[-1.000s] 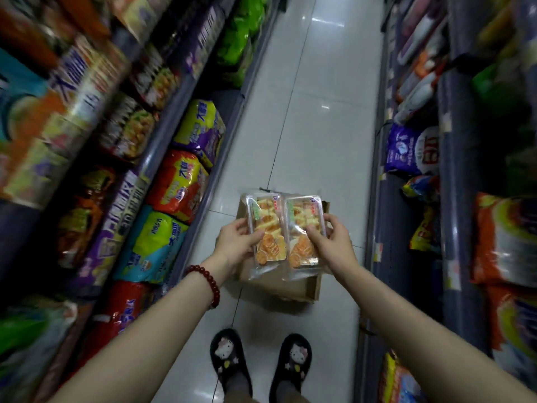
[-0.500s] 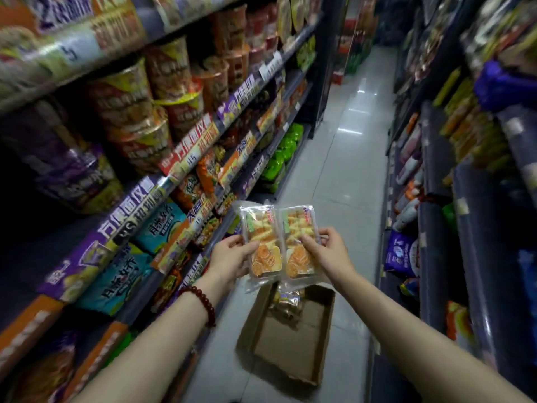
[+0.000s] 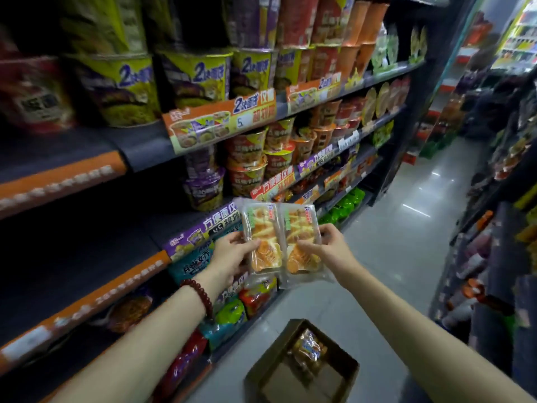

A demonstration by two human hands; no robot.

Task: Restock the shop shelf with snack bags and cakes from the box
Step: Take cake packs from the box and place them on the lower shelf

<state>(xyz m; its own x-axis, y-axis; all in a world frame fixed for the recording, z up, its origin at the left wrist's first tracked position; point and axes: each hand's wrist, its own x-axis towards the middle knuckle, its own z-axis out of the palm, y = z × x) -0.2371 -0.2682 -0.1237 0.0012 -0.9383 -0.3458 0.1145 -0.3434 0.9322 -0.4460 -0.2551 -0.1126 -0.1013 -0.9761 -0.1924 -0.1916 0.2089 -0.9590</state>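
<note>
Clear plastic wraps the two cake packs [image 3: 280, 238] we hold side by side, touching along their inner edges, raised in front of the shelf [image 3: 139, 149] on our left. Our left hand [image 3: 232, 254] grips the left pack, thumb curled over its lower front; our right hand [image 3: 328, 248] grips the right pack the same way, fingers behind it. A red bead bracelet [image 3: 200, 295] sits on the left wrist.

Below our arms, on the grey tiled floor [image 3: 401, 257], lies the brown cardboard box [image 3: 302, 365], open at the top, with one more wrapped cake pack [image 3: 309, 346] inside it near the far end.

Around the packs, the shelf is crowded: yellow and purple noodle cups [image 3: 200, 80] on the upper level, red and orange cups [image 3: 261, 161] on the level under it, and snack bags [image 3: 232, 318] on the lower rows just beside our left forearm. Orange and purple price strips [image 3: 223, 123] run along the shelf edges. The nearer part of the middle levels is dark and we cannot tell what stands there. Green bags [image 3: 343, 205] fill the low shelf farther down the aisle. A second rack [image 3: 499, 257] with blurred goods lines the right side
</note>
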